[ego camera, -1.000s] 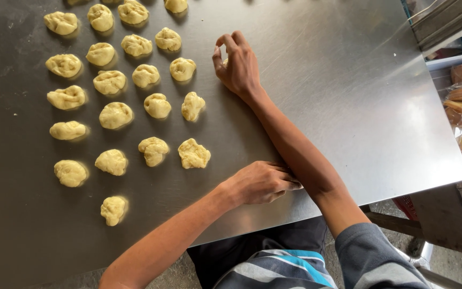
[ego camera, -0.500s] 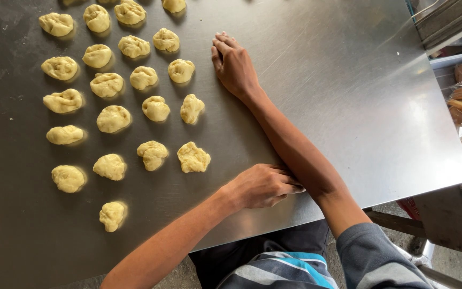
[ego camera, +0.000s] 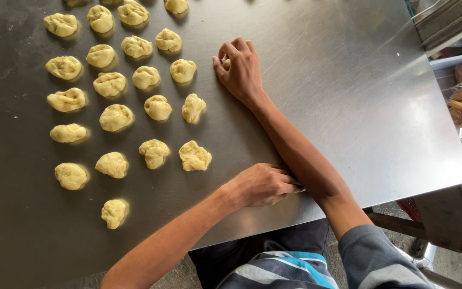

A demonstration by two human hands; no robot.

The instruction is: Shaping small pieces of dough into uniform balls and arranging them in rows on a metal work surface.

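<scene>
Curling over a dough piece (ego camera: 225,63) — right hand (ego camera: 240,69), left hand (ego camera: 260,185) resting.

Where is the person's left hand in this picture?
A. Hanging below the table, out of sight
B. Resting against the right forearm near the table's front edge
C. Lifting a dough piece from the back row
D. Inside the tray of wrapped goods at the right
B: the left hand lies on the steel table with its fingers against the right forearm, apart from the dough pieces.
</scene>
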